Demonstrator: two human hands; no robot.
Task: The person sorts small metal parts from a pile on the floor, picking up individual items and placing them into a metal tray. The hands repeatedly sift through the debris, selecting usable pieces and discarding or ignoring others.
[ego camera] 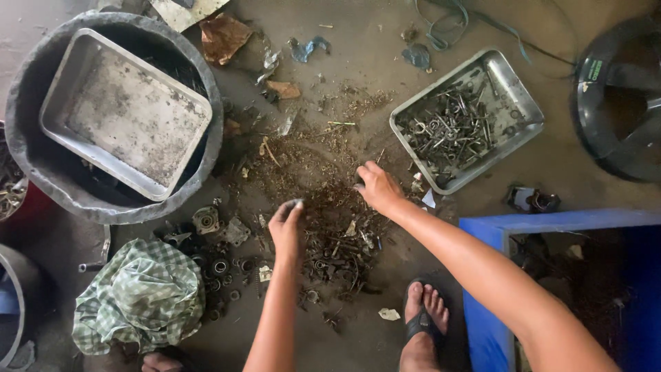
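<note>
The left hand (286, 227) pinches something small, fingers bunched, over the scrap pile (330, 227) on the floor; the right hand (377, 187) rests half-curled, gripping nothing visible. The right metal tray (513, 86) already holds many screws, yet much scrap remains.

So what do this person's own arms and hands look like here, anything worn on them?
Both arms are bare from as far up as the view shows: no sleeves, gloves, watch, bracelets or rings are visible. The left hand and right hand are bare too. The only clothing in view is a dark flip-flop sandal on one foot.
</note>
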